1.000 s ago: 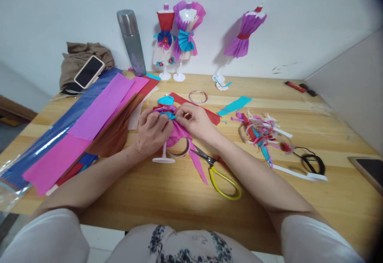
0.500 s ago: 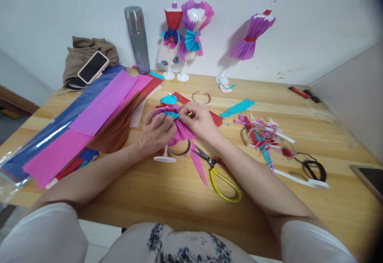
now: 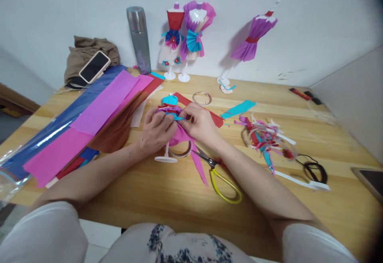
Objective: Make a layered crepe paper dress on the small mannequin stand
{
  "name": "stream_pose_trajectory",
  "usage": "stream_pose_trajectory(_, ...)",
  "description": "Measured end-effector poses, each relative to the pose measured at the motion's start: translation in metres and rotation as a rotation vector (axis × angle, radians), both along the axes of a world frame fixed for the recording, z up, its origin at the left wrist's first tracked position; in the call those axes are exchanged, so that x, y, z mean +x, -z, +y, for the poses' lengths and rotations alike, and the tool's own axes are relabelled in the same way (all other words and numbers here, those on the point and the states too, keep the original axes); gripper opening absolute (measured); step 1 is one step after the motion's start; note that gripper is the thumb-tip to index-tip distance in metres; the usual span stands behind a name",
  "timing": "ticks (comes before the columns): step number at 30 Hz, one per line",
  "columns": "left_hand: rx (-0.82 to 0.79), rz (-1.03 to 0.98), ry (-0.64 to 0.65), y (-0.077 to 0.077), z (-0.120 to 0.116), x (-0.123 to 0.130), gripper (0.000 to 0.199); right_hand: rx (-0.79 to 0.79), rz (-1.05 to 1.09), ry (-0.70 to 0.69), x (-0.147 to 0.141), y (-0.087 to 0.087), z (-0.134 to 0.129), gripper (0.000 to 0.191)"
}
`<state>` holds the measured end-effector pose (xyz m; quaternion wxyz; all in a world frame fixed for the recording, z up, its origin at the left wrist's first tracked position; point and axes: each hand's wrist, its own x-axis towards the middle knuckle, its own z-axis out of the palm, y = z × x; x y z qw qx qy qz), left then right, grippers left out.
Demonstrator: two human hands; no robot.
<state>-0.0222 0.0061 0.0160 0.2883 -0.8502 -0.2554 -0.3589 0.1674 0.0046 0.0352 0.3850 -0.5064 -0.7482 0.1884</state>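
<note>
A small doll form (image 3: 166, 159) with a white stand lies tilted on the wooden table, dressed in a blue top and a magenta paper skirt (image 3: 181, 133). My left hand (image 3: 158, 130) wraps around its waist from the left, fingers curled over gathered purple paper. At the right side of the waist my right hand (image 3: 200, 124) pinches the end of a narrow blue paper strip (image 3: 177, 116). Under the skirt lies a roll of tape (image 3: 184, 151). Yellow-handled scissors (image 3: 225, 189) rest, blades apart, below my right forearm, beside a pointed magenta scrap (image 3: 199, 167).
Long coloured paper sheets (image 3: 104, 103) cover the left side. A flask (image 3: 139, 41) and dressed doll forms (image 3: 174, 23) stand by the wall, with another leaning (image 3: 254, 37). Paper scraps (image 3: 263, 135) and a black cord (image 3: 317, 171) lie right; red paper (image 3: 216, 118) lies behind my right hand.
My right hand has shifted slightly, and the blue strip now stretches a little farther right from the waist. My left hand keeps its hold; the whole view has shifted slightly.
</note>
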Motion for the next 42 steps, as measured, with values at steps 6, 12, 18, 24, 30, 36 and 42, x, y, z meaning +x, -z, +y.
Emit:
stream_pose_trajectory(6, 0.043, -0.025, 0.003, -0.002, 0.003, 0.002, 0.017, -0.026, 0.04, 0.002, 0.0, 0.001, 0.002, 0.014)
stream_pose_trajectory(12, 0.036, 0.023, 0.009, -0.003, 0.002, 0.003, 0.02, -0.07, 0.069, 0.022, 0.002, 0.002, 0.005, 0.011)
stream_pose_trajectory(18, 0.121, 0.023, -0.01, -0.006, 0.001, 0.005, 0.02, -0.059, 0.044, 0.034, 0.0, 0.003, 0.003, 0.011)
stream_pose_trajectory(24, 0.115, 0.05, -0.002, -0.008, 0.001, 0.004, 0.022, -0.024, 0.035, 0.042, -0.002, 0.003, 0.001, 0.01)
stream_pose_trajectory(30, 0.114, 0.058, 0.008, -0.005, 0.003, 0.003, 0.025, -0.047, 0.036, 0.076, 0.0, 0.002, 0.002, 0.009)
stream_pose_trajectory(36, 0.093, 0.026, 0.001, -0.008, 0.002, 0.003, 0.023, -0.074, -0.046, 0.031, 0.003, -0.006, -0.001, 0.004)
stream_pose_trajectory(42, 0.063, -0.027, 0.023, -0.006, 0.005, 0.003, 0.02, 0.008, -0.193, 0.087, 0.006, -0.006, -0.004, 0.013)
